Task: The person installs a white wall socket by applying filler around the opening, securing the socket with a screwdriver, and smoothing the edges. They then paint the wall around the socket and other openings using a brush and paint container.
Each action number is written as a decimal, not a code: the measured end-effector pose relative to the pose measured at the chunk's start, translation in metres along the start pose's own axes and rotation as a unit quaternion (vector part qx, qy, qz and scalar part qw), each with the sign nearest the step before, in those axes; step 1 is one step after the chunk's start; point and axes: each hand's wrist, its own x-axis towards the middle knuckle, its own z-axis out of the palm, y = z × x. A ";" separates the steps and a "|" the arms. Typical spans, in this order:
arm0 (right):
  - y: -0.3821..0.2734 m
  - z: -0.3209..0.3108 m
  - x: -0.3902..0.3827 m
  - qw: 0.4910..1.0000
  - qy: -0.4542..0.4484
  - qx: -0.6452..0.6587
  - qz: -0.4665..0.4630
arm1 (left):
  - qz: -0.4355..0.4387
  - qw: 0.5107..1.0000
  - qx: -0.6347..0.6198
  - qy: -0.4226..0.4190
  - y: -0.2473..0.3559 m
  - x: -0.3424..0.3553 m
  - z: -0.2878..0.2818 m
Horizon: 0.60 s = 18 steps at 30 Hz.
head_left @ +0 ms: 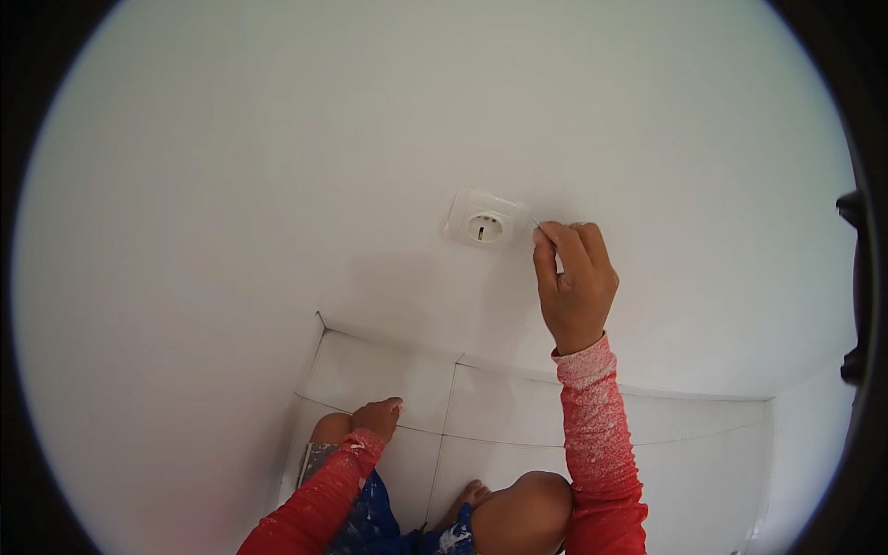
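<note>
A white wall socket (pixel 484 228) in a square frame is set in the pale wall above the tiled floor. My right hand (pixel 570 273) is raised just right of it, thumb and forefinger pinched on a thin object (pixel 532 218) at the frame's corner, too small to make out. My left hand (pixel 375 418) is lower, by my left knee (pixel 331 427), its fingers curled; whatever they might hold is hidden. Beside that forearm lies a flat grey, paint-marked item (pixel 318 455), partly covered and unclear. Both red sleeves carry white specks.
A white wall (pixel 203 213) fills most of the view and meets the white tiled floor (pixel 499 407) below the socket, with corners at both sides. My bent right knee (pixel 532 509) and bare foot (pixel 472 493) are low in view, near the right forearm.
</note>
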 end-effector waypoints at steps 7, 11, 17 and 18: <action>-0.009 -0.010 0.023 0.989 -0.047 -0.097 -0.104 | 0.011 0.986 -0.164 0.041 -0.011 0.011 0.027; -0.007 -0.014 0.023 0.986 -0.067 -0.101 -0.113 | 0.052 0.985 -0.122 0.113 -0.018 0.018 0.041; -0.010 -0.017 0.025 0.982 -0.070 -0.122 -0.127 | -0.008 0.986 -0.152 -0.070 -0.012 0.012 0.026; -0.011 -0.018 0.026 0.981 -0.072 -0.124 -0.128 | 0.004 0.986 -0.150 -0.077 -0.010 0.011 0.022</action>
